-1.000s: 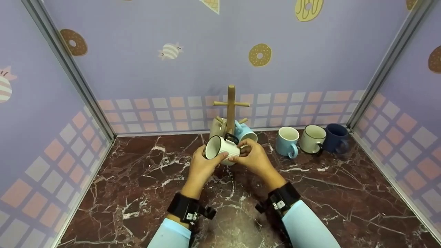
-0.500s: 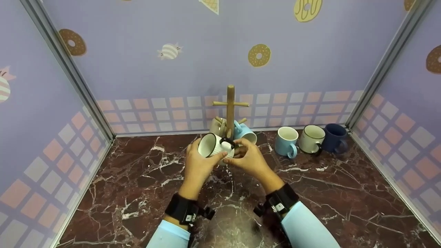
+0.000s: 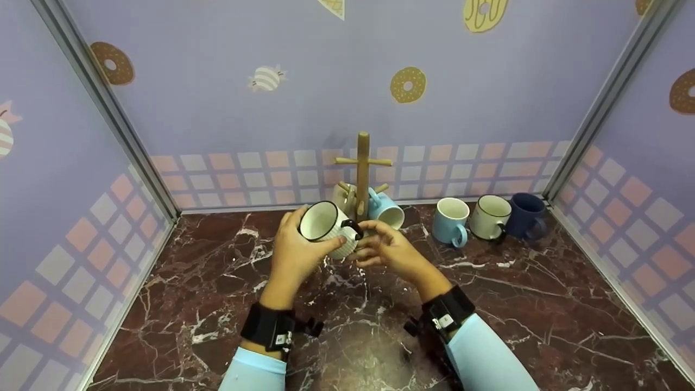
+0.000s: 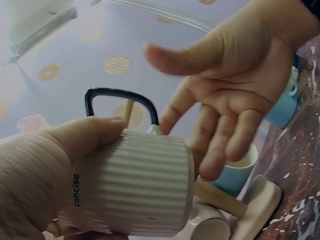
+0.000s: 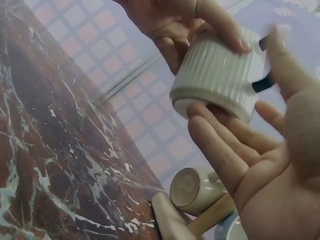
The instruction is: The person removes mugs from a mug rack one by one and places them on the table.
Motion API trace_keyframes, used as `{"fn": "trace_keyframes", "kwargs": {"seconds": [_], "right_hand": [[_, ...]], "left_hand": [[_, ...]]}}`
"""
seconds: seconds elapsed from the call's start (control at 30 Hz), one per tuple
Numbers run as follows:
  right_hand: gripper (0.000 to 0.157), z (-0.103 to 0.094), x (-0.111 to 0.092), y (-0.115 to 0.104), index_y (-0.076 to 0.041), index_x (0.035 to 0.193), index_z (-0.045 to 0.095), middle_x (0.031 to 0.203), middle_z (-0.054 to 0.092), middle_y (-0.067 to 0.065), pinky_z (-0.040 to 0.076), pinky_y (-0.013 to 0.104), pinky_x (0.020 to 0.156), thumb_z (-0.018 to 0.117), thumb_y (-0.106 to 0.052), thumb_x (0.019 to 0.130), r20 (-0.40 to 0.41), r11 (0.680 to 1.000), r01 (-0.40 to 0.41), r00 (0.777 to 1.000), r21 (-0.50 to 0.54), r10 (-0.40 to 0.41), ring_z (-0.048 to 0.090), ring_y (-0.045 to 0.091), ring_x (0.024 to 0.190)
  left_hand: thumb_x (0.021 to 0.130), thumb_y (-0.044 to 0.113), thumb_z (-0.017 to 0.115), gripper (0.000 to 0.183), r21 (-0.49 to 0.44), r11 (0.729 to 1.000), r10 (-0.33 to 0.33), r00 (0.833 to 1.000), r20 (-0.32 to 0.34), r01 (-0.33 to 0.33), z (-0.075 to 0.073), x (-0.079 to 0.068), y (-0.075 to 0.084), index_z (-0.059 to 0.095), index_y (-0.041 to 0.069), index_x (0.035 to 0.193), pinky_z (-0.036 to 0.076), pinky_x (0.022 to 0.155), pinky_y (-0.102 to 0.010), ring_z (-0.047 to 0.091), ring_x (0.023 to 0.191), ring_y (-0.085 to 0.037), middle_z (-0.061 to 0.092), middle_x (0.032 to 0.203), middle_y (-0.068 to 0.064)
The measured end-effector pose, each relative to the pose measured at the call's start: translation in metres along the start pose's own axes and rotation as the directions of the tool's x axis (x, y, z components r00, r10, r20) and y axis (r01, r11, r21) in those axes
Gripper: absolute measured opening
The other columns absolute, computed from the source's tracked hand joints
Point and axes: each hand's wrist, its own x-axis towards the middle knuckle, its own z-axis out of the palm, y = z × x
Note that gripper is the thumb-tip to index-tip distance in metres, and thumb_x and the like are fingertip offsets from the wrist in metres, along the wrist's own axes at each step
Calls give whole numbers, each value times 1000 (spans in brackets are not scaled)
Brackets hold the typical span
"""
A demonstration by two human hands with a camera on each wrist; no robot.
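Observation:
My left hand (image 3: 293, 252) grips a white ribbed mug (image 3: 341, 245) with a black rim and black handle, holding it tilted above the counter. Its mouth faces up and left, and the handle points right. In the left wrist view the word "concise" shows on its side. My right hand (image 3: 395, 254) is spread beside the mug's base and handle, the thumb lifted away; whether its fingertips touch the base is unclear. Behind the mug stands a wooden mug tree (image 3: 363, 174). On its lower pegs hang a beige mug (image 3: 342, 200) and a light blue mug (image 3: 387, 210).
At the back right, a light blue mug (image 3: 450, 221), a cream mug with a black handle (image 3: 490, 217) and a dark blue mug (image 3: 525, 214) stand in a row on the marbled counter (image 3: 217, 304). Patterned walls (image 3: 326, 98) enclose the back and sides.
The white mug has moved left with my left hand, and its handle has turned to the right. My right hand has let go of the mug and spread its fingers.

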Motion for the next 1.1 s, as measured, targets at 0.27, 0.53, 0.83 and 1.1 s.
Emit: {"fn": "trace_keyframes", "kwargs": {"seconds": [0.27,0.53,0.83,1.1], "right_hand": [[72,5,1,-2,-5,163,45,145,67,12,66,65,107,61,-55,113,-46,999,-47,998,17,48,79,27,118],[90,6,1,-2,-5,168,42,157,60,17,70,53,105,76,-57,103,19,999,-35,999,29,34,76,26,125],[102,2,-2,-1,-4,167,47,148,67,5,70,35,100,85,-60,90,114,999,-24,993,27,21,74,18,124],[111,0,-4,-2,4,169,44,151,70,3,68,35,106,93,-51,87,167,999,44,985,-9,-42,73,19,131]], "left_hand": [[64,36,112,115,-87,990,114,991,76,-108,-10,-3,8,60,7,163,61,115,-53,69,134,-33,66,154,-9],[63,34,114,122,-117,982,169,973,159,-152,-15,-7,14,57,8,167,60,119,-52,68,139,-32,65,158,-7],[61,25,115,133,-246,959,205,946,251,-143,-25,-11,16,46,20,175,56,125,-49,66,145,-31,54,175,-5],[59,14,115,141,-340,930,252,918,306,-141,-26,-10,12,40,26,178,55,127,-50,71,141,-27,71,156,-1]]}}
